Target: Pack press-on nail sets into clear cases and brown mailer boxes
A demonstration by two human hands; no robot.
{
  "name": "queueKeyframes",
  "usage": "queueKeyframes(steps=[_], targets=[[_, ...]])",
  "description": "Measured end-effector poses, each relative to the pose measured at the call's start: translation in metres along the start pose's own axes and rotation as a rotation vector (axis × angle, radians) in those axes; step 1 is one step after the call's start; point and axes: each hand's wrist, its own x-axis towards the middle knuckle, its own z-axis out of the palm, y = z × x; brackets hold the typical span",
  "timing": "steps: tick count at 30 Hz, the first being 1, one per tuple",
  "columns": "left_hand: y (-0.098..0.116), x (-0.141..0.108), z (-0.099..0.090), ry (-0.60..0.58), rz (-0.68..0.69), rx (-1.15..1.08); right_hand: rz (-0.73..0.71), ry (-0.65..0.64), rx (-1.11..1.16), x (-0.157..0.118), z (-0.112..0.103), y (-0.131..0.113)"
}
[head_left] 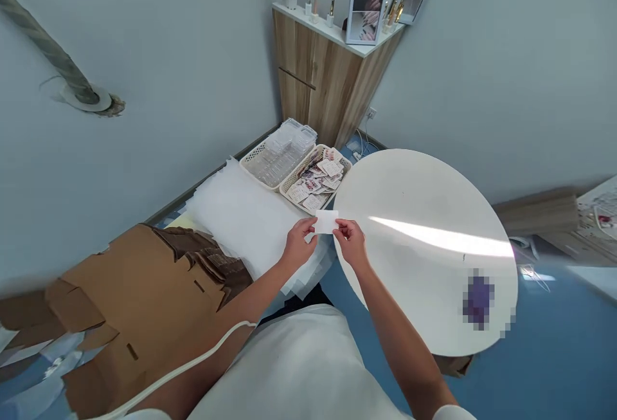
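A small white card (326, 222) is stretched between my two hands at the middle of the view. My left hand (299, 243) pinches its left edge between thumb and fingers. On the right edge, my right hand (351, 240) grips it the same way. The side facing me looks blank. Just beyond the hands stands a white basket (284, 192) heaped with printed cards (315, 180). Under and left of my left hand lies a stack of white translucent sheets (245, 214).
A second basket (248, 161) holds clear plastic boxes (284, 146). Flattened brown cardboard (144, 298) lies at left. A round white table (409, 195) stands at right with a blurred purple item (479, 298) on it. Behind is a wooden cabinet (332, 79).
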Motion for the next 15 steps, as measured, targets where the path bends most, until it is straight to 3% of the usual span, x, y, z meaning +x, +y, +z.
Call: queueKeyframes(steps=[5, 9, 12, 15], targets=[[0.012, -0.04, 0.012, -0.087, 0.159, 0.099, 0.12, 0.026, 0.213, -0.065, -0.028, -0.004], [0.024, -0.057, 0.028, -0.201, 0.278, 0.145, 0.111, 0.064, 0.202, -0.106, -0.06, -0.008], [0.033, -0.063, 0.045, -0.329, 0.282, 0.164, 0.137, 0.129, 0.106, -0.128, -0.084, -0.006], [0.038, -0.067, 0.07, -0.457, 0.196, 0.125, 0.175, 0.193, 0.064, -0.142, -0.106, 0.003]])
